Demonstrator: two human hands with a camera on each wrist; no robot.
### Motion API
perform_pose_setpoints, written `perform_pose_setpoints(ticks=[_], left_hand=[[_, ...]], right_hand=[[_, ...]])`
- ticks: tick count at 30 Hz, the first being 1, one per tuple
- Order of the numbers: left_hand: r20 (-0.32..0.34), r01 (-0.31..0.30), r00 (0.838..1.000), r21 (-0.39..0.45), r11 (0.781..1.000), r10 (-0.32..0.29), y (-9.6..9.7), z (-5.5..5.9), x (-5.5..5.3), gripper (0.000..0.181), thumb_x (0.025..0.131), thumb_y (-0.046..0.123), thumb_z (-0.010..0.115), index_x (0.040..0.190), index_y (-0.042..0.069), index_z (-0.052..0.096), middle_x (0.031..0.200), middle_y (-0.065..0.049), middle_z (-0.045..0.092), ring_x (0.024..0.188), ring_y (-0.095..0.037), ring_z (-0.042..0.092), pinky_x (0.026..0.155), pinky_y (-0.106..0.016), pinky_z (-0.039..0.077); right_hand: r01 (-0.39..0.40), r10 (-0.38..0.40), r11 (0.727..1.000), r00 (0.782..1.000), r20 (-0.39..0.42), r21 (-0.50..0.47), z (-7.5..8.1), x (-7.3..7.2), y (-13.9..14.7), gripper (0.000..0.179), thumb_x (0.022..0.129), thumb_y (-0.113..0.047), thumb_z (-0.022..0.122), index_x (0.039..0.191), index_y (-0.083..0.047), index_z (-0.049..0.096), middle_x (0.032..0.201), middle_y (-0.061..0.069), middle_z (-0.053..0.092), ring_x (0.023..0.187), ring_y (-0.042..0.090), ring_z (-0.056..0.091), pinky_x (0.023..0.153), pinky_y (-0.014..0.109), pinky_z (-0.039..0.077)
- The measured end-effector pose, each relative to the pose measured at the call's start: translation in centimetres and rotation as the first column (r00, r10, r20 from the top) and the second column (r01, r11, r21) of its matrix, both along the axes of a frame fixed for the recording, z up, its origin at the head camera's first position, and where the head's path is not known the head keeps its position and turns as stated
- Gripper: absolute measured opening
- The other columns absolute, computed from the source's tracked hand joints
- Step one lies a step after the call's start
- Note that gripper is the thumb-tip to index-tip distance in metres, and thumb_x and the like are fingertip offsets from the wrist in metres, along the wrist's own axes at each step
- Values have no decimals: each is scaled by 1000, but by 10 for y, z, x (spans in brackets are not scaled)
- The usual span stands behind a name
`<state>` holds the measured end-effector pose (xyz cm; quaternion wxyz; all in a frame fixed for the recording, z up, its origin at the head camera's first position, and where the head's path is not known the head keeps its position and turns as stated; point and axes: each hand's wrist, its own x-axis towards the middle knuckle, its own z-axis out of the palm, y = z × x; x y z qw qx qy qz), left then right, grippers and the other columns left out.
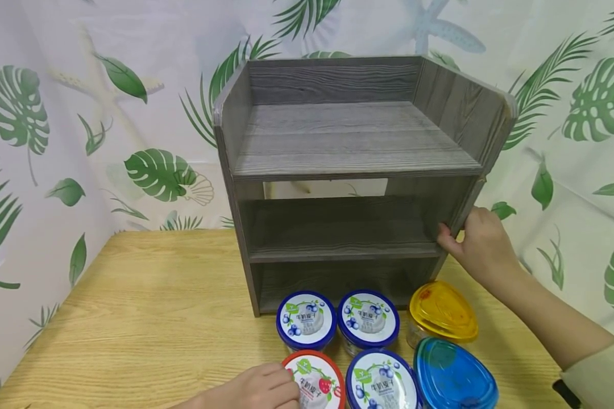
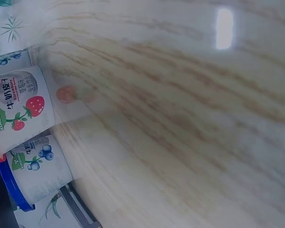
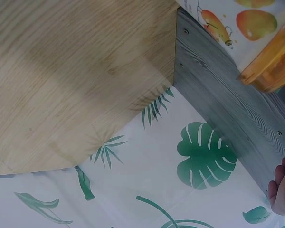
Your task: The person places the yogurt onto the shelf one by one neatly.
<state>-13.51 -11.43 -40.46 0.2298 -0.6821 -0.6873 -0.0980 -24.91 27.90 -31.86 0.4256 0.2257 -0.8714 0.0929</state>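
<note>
**Right hand grips shelf; left hand at red-lidded tub**

Right grip: narrow, on the side panel at the shelf's right end, thumb round the front edge, fingers on the outer face. Left: touches the tub lid's edge; can't tell if the fingers close round it, frame cuts them off. Tub sits in front of the shelf, second row out.

Handling, my read: use the right hand as a brace only, no pull, since the shelf looks free-standing. Take the tub round its wall, not the lid rim; lids may pop. Lift straight up; the blue-lidded tubs crowd it on the shelf side and to its right.

Materials: shelf is grey wood-grain board, flat panels, rounded top corners, screw heads on the outer side. Tubs are round, white printed walls, glossy lids. Yellow-lidded container by the shelf's front right corner and blue-lidded container farther out: translucent plastic, rounded-triangle lids. Table under the shelf: pale wood grain, glossy.
</note>
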Motion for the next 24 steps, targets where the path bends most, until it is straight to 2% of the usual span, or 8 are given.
perform_pose_setpoints(ticks=[4, 10, 17, 24], left_hand=[[0, -30, 1000, -24, 999, 30, 1, 2, 3, 19, 98, 26, 41, 94, 17, 58, 89, 8, 54, 85, -5, 48, 83, -15, 40], [-19, -5, 1000, -12, 1000, 4, 3, 1, 1, 19, 98, 24, 41, 93, 17, 58, 87, 9, 54, 84, -4, 49, 81, -13, 40], [46, 23, 999, 14, 1000, -24, 2, -3, -1, 17, 97, 25, 45, 94, 16, 59, 89, 8, 57, 85, -4, 50, 85, -13, 40], [-7, 53, 999, 36, 998, -53, 3, -4, -4, 18, 98, 22, 43, 93, 15, 59, 88, 8, 57, 85, -4, 51, 83, -13, 42]], right_hand=[[-5, 5, 1000, 1000, -1, 3, 1, 0, 0, 49, 88, -38, 42, 90, 10, 49, 66, 20, 51, 59, 34, 46, 53, 42, 40], [-1, 1, 1000, 1000, 7, 1, 1, 0, 0, 45, 86, -35, 45, 88, 10, 49, 66, 20, 50, 59, 34, 46, 53, 41, 39], [4, -4, 1000, 1000, 18, -1, 1, 1, 0, 36, 81, -26, 53, 88, 10, 50, 66, 20, 51, 59, 33, 46, 54, 42, 39], [17, -17, 1000, 999, 33, -5, 2, 1, -1, 33, 78, -22, 57, 88, 9, 50, 67, 19, 52, 60, 33, 46, 55, 41, 39]])
